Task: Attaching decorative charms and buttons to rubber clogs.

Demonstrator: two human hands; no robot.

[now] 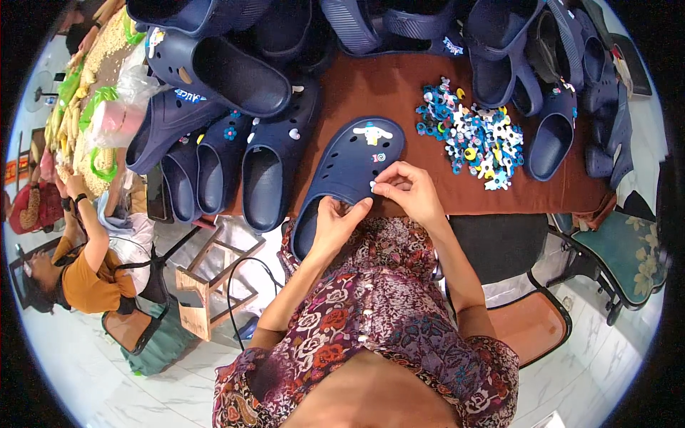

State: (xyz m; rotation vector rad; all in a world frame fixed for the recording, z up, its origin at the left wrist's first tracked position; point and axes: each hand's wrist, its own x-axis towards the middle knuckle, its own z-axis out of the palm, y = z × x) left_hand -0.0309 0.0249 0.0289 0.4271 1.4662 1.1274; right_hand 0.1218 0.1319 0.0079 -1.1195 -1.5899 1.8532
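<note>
A navy clog (339,162) lies on the brown-covered surface (349,85), toe pointing away, heel jutting past the near edge. The left hand (340,222) has its fingers at the foot opening; whether they grip is hidden. The right hand (408,190) pinches a small white charm (372,185) at the clog's upper, left of a colourful charm heap (485,139).

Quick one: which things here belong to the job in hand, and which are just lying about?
Job in hand:
- navy clog, left hand at its opening
- small white charm, pinched by right hand
- charm pile
- other clogs

Lying about:
- wooden stool
- corn cobs
- green floral chair
</note>
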